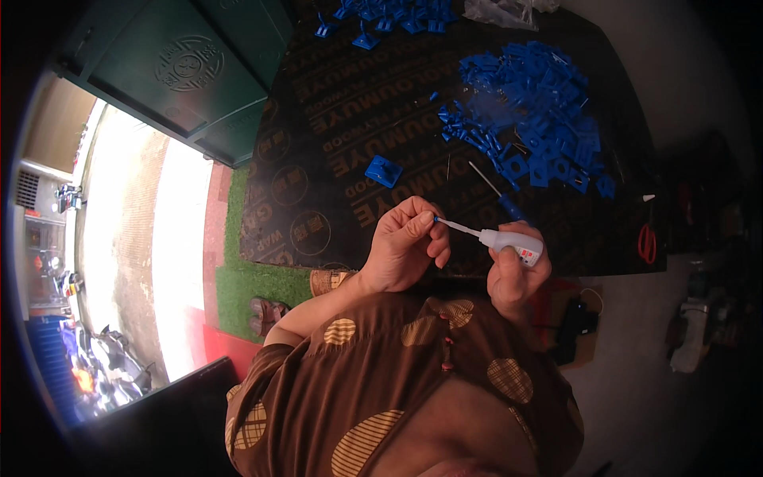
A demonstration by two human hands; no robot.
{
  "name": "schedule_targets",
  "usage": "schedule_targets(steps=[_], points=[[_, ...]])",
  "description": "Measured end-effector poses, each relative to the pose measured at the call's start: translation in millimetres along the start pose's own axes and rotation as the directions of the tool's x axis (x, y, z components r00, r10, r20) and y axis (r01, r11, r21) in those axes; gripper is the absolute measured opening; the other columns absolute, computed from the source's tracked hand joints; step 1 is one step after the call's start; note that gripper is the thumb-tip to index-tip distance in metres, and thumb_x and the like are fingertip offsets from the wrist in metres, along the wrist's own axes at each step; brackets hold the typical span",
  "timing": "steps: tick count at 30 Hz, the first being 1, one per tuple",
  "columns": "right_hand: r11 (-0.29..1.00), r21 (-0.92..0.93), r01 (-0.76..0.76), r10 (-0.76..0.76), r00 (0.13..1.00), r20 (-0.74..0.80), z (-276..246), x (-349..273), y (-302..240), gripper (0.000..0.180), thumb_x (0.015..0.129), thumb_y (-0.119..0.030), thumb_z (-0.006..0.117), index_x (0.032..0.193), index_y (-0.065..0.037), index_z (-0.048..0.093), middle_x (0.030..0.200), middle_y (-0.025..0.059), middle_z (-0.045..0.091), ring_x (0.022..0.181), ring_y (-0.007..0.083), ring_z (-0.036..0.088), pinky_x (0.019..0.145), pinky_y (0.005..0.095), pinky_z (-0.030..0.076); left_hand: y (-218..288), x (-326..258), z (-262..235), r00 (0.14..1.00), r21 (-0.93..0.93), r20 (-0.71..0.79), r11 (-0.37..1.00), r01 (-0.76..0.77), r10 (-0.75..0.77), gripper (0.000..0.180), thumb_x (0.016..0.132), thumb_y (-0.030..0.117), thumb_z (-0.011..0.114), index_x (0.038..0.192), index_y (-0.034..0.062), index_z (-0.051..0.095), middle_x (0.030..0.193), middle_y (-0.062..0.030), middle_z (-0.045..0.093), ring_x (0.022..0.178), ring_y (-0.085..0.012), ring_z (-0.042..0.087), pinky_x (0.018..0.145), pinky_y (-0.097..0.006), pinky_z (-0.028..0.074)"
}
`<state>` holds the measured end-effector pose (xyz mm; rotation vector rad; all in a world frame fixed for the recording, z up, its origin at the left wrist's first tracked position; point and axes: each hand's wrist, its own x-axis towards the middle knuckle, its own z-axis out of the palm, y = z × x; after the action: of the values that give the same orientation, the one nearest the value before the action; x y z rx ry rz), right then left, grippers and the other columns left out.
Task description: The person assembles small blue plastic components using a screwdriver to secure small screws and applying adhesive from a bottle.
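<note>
Between thumb and fingertips, my left hand [401, 245] pinches a small blue plastic piece [436, 218], mostly hidden by the fingers. My right hand [515, 280] is wrapped round a small white squeeze bottle [497, 238], apparently of glue, held tilted. Its long thin nozzle [458, 227] points left, with the tip at or very near the blue piece; I cannot tell whether they touch. On the dark board ahead of my left hand lies a square blue plastic part [384, 170]. Beyond the bottle is a screwdriver [510, 207] with a blue handle and a pale shaft.
A heap of blue plastic parts [556, 119] covers the far right of the dark plywood table [334, 183]. More blue assemblies [389, 14] and a clear plastic bag [505, 12] sit at the far edge. Red-handled scissors [647, 243] lie at the right. A green metal door [183, 71] stands left.
</note>
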<state>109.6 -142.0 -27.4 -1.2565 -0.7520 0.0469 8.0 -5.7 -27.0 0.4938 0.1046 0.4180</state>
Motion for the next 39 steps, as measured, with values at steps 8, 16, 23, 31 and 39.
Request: schedule_targets(steps=[8,16,23,31,39], points=[[1.000,0.002,-0.004,0.004,1.000,-0.006,-0.9,-1.4,1.5,0.026,0.073,-0.007,0.056,0.095,0.008,0.059,0.092,0.0116,0.056,0.062,0.0100,0.050,0.051,0.0178,0.040,0.3,0.2,-0.8,1.000,-0.009,0.009,1.000,0.005,-0.005,0.012,0.094,0.016,0.055,0.092,0.0051,0.052,0.076,-0.0070,0.052,0.058,-0.0148,0.048,0.051,-0.031,0.045],[0.999,-0.041,0.004,-0.005,1.000,-0.010,-1.9,-2.1,2.5,0.026,0.074,-0.008,0.056,0.095,0.007,0.059,0.092,0.0115,0.057,0.066,0.0107,0.052,0.052,0.0180,0.040,0.4,-0.4,-1.0,1.000,-0.010,0.004,1.000,0.003,-0.003,0.011,0.094,0.016,0.055,0.094,0.0052,0.053,0.077,-0.0069,0.051,0.058,-0.0148,0.047,0.051,-0.031,0.045],[1.000,-0.017,-0.003,0.003,1.000,-0.003,-0.5,-1.0,0.0,0.025,0.074,-0.007,0.056,0.095,0.007,0.059,0.092,0.0115,0.056,0.065,0.0109,0.051,0.052,0.0185,0.040,0.0,-0.1,-1.9,1.000,-0.011,0.017,1.000,0.004,-0.004,0.012,0.094,0.016,0.054,0.094,0.0049,0.053,0.077,-0.0067,0.051,0.058,-0.0145,0.047,0.052,-0.031,0.045],[0.999,-0.023,0.038,-0.038,0.999,-0.002,0.5,0.7,-0.2,0.025,0.072,-0.005,0.053,0.093,0.007,0.059,0.089,0.0118,0.056,0.064,0.0108,0.050,0.051,0.0187,0.040,0.1,-0.5,-2.0,1.000,-0.018,0.018,1.000,0.004,-0.004,0.012,0.095,0.016,0.054,0.093,0.0046,0.052,0.078,-0.0067,0.051,0.059,-0.0144,0.047,0.052,-0.030,0.045],[1.000,-0.016,0.023,-0.023,1.000,-0.011,1.7,1.0,-3.0,0.025,0.071,-0.004,0.052,0.092,0.008,0.059,0.089,0.0124,0.056,0.064,0.0112,0.050,0.051,0.0185,0.040,0.7,-0.1,-0.7,1.000,-0.007,0.018,1.000,0.002,-0.002,0.012,0.095,0.016,0.054,0.091,0.0047,0.051,0.078,-0.0068,0.051,0.059,-0.0143,0.047,0.052,-0.030,0.045]])
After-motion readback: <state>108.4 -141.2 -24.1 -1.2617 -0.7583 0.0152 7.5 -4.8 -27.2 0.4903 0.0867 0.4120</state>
